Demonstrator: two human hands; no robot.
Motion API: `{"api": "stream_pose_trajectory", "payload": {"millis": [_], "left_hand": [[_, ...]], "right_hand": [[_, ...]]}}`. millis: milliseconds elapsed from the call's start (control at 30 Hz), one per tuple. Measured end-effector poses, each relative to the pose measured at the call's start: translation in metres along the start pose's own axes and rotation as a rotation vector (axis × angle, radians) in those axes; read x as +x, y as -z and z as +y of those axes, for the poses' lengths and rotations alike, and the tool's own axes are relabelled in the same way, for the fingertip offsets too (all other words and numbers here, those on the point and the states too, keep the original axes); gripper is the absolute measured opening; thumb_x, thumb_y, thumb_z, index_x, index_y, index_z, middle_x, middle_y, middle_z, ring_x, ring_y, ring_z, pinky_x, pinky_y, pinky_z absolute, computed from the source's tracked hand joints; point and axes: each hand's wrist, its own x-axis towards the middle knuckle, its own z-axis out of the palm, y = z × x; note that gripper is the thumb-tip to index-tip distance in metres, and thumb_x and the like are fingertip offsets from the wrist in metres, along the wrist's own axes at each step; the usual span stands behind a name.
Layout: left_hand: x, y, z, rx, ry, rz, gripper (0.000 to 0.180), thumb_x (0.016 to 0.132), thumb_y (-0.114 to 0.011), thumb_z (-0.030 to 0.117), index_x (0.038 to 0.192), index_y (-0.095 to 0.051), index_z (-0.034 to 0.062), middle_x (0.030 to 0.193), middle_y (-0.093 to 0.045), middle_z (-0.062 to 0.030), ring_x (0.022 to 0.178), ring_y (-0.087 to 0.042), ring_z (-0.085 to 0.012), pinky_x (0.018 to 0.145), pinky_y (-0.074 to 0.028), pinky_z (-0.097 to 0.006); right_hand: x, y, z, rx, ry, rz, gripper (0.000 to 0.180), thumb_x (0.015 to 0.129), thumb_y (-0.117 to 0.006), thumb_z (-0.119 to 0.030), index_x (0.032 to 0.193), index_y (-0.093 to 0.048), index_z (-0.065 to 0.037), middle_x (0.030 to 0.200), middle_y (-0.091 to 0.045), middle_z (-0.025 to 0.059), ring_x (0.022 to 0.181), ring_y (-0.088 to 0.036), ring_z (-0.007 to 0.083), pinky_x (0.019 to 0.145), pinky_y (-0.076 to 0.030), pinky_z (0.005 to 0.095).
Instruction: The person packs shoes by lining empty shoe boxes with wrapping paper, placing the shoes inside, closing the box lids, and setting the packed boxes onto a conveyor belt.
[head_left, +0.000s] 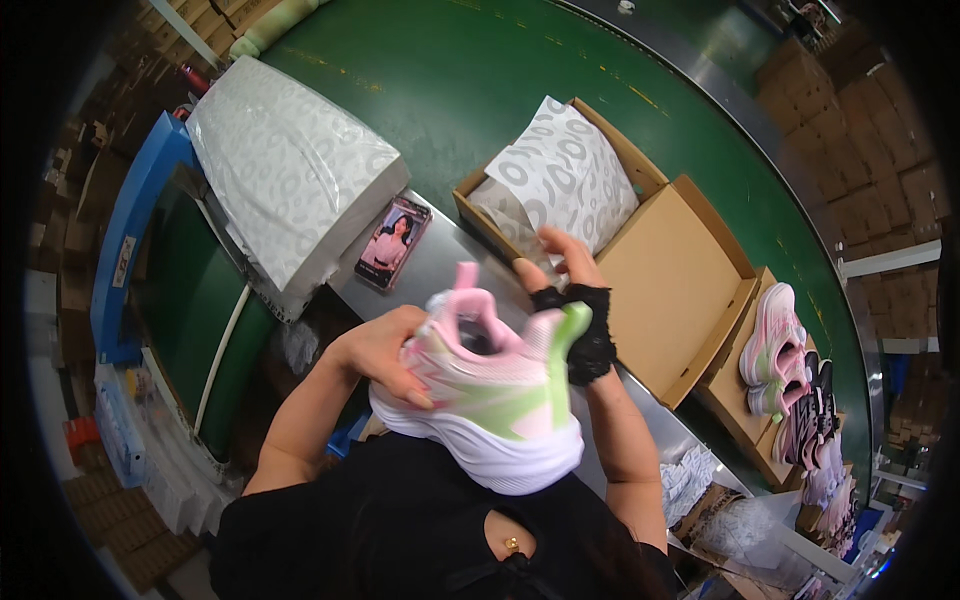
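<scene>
A sneaker in pink, white and light green with a thick white sole is held up close to my chest. My left hand grips it at one end, the thumb pressed along its side. Just beyond the shoe's other end is my right hand, in a black fingerless glove, with its fingers apart and reaching toward an open shoebox. Whether the right wrist touches the sneaker I cannot tell. White wrapping paper with grey ring patterns stands up inside the box, and the brown lid is folded back to the right.
A big stack of patterned paper lies at the left, beside a phone on the metal ledge. More sneakers line the right side. Crumpled paper sits at lower right. A green conveyor belt stretches behind.
</scene>
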Motion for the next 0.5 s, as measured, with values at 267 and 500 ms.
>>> {"api": "stream_pose_trajectory", "payload": {"millis": [267, 500], "left_hand": [[0.006, 0.055, -0.003, -0.664, -0.188, 0.617, 0.067, 0.073, -0.059, 0.03, 0.125, -0.033, -0.0019, 0.114, -0.049, -0.0136, 0.105, -0.05, -0.0221, 0.09, -0.041, -0.032], [0.101, 0.105, -0.018, -0.647, -0.134, 0.641, 0.052, 0.083, -0.054, 0.035, 0.116, -0.043, -0.0037, 0.106, -0.055, -0.0131, 0.092, -0.056, -0.0174, 0.079, -0.046, -0.029]], "right_hand": [[0.064, -0.051, 0.073, -0.878, -0.026, 0.11, 0.074, 0.059, -0.07, -0.018, 0.123, -0.035, -0.004, 0.129, -0.032, 0.0189, 0.117, -0.033, 0.0334, 0.088, -0.03, 0.0527], [0.015, 0.009, 0.09, -0.047, -0.221, 0.728, 0.023, 0.086, -0.051, -0.017, 0.099, -0.055, 0.001, 0.102, -0.057, 0.0096, 0.092, -0.052, 0.0195, 0.08, -0.041, 0.0324]]}}
